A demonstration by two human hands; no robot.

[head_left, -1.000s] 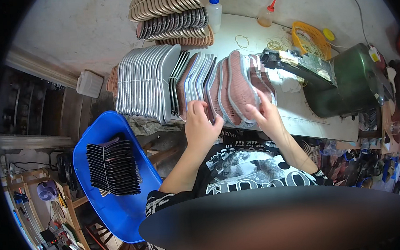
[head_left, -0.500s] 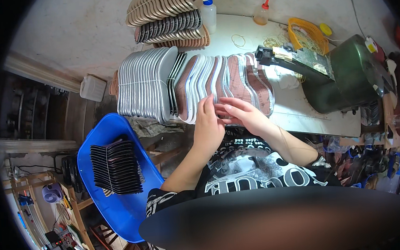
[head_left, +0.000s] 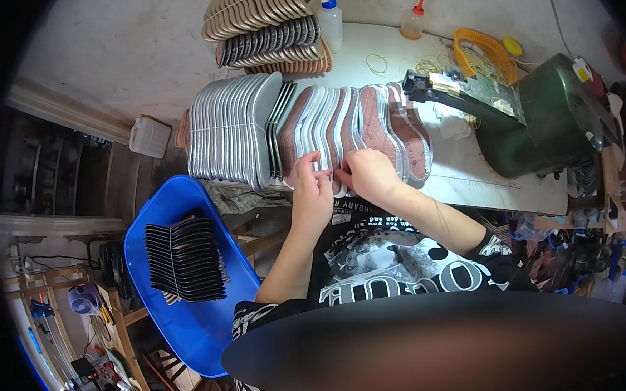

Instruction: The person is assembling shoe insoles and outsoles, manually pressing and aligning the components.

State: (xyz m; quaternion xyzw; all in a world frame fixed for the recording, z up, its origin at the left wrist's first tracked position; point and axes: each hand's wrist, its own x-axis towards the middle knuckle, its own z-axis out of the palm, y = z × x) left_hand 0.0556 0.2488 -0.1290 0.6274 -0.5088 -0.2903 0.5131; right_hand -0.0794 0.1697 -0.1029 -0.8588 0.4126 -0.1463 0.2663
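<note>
A fanned row of insoles, brown with white and grey edges, leans along the near side of the table. My left hand is at the near ends of these insoles, with its thumb and fingers apart. Close beside it, my right hand bends over the same near edge, its fingers curled in. What the right fingertips pinch, if anything, is hidden under the hand. Left of the row stands a bundle of silver-edged grey soles, bound with a thin band, with a few black ones at its right side.
A dark green machine with a projecting arm stands at the right. Behind it are a yellow basket of rubber bands and a red-tipped bottle. Stacked soles rise at the back. Lower left, a blue tub holds black soles.
My hands have moved slightly apart from nearly touching. My right fingers, stretched out before, are now curled downward at the insoles. The view has shifted slightly.
</note>
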